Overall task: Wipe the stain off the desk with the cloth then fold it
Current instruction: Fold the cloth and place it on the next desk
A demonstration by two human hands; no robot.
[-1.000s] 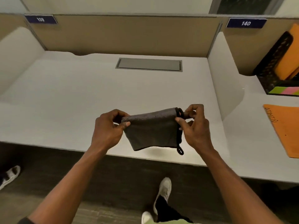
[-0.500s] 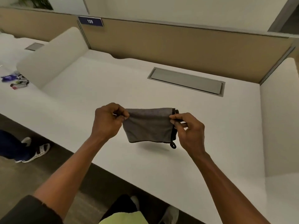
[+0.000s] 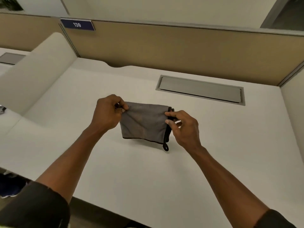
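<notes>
A grey cloth (image 3: 144, 122) with black edging and a small black loop at its lower right corner is folded into a small rectangle. It hangs between my two hands, with its lower edge at or just above the white desk (image 3: 131, 170). My left hand (image 3: 107, 113) pinches the upper left corner. My right hand (image 3: 184, 127) pinches the upper right corner at the black edge. No stain shows on the desk surface in view.
A grey cable hatch (image 3: 199, 89) is set into the desk behind the cloth. A tan partition (image 3: 181, 46) with a blue "139" label (image 3: 77, 25) closes the back. White side dividers (image 3: 34, 71) stand left and right. The desk's front edge runs under my forearms.
The view has swung left and closer over the desk. Both hands have carried the folded cloth forward from the front edge and lowered it towards the desk's middle, still holding its top corners.
</notes>
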